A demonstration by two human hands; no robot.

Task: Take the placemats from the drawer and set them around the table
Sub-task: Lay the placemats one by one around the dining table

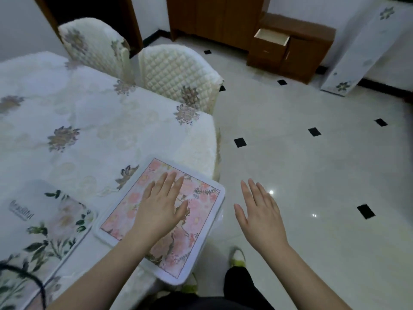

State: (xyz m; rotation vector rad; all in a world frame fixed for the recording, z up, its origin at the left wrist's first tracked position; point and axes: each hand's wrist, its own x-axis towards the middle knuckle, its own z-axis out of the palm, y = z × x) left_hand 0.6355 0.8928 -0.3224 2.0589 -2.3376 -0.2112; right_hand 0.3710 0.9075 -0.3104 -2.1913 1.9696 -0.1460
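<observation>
My left hand (159, 205) flat, grip spread, fingers straight on the pink placemat (161, 220) at the surface (89, 130) corner, overhanging the edge, my right hand (259, 211) spread, empty above the floor, green placemat (44, 231) just beside, drawer (271, 38) open

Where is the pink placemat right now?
The pink placemat lies at the table's near right corner, overhanging the edge, under the left hand and right of the green-leaf placemat.

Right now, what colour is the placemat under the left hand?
Pink flowers with a white border: the placemat under the left hand, seen in the head view.
</observation>
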